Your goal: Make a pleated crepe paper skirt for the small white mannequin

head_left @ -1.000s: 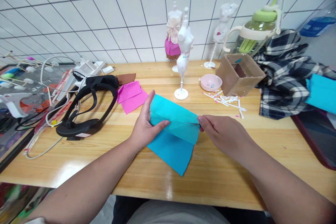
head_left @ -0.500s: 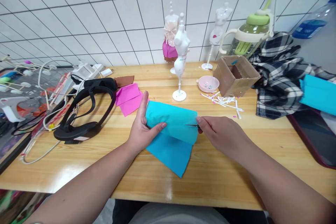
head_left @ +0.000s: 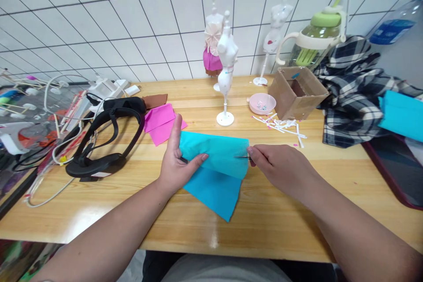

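Observation:
A folded sheet of bright blue crepe paper (head_left: 214, 152) is held over the table, its lower flap hanging toward me. My left hand (head_left: 176, 158) grips its left end, thumb on top and the other fingers mostly behind. A small dark object (head_left: 183, 159) shows by the left palm; I cannot make out what it is. At the right edge, my right hand (head_left: 276, 165) is closed around scissors (head_left: 243, 157). Their thin pointed blade lies across the paper, and the handles are hidden in the fingers.
Beyond the paper stand white mannequins (head_left: 226, 66), a pink dish (head_left: 262, 104) and a cardboard box (head_left: 297, 97). White paper strips (head_left: 280, 124) lie nearby. Pink sheets (head_left: 161, 123) and a black headset strap (head_left: 109, 141) are left; a plaid cloth (head_left: 350, 92) is right.
The left end of the blue paper has flattened and shifted slightly down, with my left hand moving a little left. My right hand and the blade stay nearly in place.

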The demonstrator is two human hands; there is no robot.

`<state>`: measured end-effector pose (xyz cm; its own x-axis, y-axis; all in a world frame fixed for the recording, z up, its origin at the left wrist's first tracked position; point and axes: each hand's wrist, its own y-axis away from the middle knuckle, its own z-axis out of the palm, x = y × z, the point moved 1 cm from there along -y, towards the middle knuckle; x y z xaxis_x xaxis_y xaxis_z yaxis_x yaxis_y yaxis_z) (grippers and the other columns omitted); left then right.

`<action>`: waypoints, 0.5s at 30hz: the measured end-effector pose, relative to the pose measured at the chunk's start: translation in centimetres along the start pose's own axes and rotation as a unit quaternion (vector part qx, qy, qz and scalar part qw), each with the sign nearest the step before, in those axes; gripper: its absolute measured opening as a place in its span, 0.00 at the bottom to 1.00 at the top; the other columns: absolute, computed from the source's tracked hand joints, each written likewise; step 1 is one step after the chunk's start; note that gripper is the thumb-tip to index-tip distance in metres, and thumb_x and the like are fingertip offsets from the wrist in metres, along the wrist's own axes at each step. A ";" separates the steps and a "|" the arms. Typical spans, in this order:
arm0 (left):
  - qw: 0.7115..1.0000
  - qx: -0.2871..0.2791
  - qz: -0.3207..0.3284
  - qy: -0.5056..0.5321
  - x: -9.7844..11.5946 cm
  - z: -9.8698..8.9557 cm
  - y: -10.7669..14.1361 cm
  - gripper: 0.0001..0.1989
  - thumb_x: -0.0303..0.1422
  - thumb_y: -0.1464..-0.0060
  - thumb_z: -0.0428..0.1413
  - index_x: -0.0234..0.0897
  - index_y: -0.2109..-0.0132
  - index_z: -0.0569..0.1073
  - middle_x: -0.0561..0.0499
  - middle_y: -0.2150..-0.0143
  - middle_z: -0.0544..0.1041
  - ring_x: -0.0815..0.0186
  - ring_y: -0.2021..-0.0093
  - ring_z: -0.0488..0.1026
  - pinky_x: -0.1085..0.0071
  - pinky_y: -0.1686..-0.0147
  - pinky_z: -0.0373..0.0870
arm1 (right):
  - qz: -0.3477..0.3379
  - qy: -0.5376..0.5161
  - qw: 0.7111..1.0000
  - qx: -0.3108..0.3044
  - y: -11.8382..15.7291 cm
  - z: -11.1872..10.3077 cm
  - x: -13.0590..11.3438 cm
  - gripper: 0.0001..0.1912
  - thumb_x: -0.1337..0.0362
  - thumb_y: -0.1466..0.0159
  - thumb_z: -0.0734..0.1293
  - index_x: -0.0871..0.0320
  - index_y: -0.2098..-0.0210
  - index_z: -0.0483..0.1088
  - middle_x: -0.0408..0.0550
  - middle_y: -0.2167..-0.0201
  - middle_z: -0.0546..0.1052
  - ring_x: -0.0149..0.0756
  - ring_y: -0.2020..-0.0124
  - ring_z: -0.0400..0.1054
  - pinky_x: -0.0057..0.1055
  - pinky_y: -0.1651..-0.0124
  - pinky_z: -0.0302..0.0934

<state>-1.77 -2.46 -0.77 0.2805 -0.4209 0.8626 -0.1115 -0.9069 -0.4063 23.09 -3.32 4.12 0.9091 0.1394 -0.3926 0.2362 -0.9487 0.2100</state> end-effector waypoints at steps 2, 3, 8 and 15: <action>1.000 -0.006 -0.007 0.008 -0.1 0.0 0.1 0.55 0.42 0.48 0.64 0.53 0.28 0.34 0.42 0.44 0.75 0.51 0.54 0.79 0.54 0.62 0.82 | -0.001 -0.002 1.000 -0.001 0.0 0.0 0.0 0.27 0.49 0.29 0.49 0.53 0.72 0.70 0.43 0.72 0.78 0.37 0.68 0.71 0.30 0.70 0.46; 1.000 -0.012 -0.013 0.015 -0.1 0.1 0.1 0.55 0.42 0.48 0.64 0.52 0.28 0.32 0.43 0.48 0.77 0.52 0.57 0.80 0.54 0.63 0.82 | -0.002 -0.002 1.000 -0.001 0.0 0.0 0.0 0.27 0.49 0.29 0.49 0.53 0.72 0.70 0.43 0.72 0.78 0.37 0.68 0.71 0.30 0.70 0.46; 1.000 -0.017 -0.014 0.015 -0.1 0.1 0.1 0.55 0.43 0.48 0.63 0.50 0.28 0.32 0.43 0.49 0.78 0.51 0.54 0.79 0.52 0.59 0.81 | -0.001 -0.006 1.000 0.006 0.0 0.1 0.1 0.26 0.49 0.29 0.50 0.53 0.72 0.71 0.43 0.72 0.78 0.37 0.68 0.71 0.30 0.70 0.47; 0.999 -0.013 -0.016 0.027 0.1 0.1 0.0 0.54 0.40 0.48 0.64 0.53 0.28 0.34 0.42 0.44 0.75 0.55 0.59 0.80 0.54 0.63 0.82 | -0.007 -0.016 1.000 0.007 0.0 0.0 0.0 0.28 0.49 0.29 0.49 0.53 0.72 0.71 0.44 0.72 0.78 0.38 0.67 0.71 0.30 0.69 0.48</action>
<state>-1.60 -2.54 -0.74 0.2332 -0.3922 0.8898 -0.1276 -0.9195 -0.3719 23.12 -3.33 4.07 0.8938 0.1439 -0.4247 0.2440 -0.9507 0.1916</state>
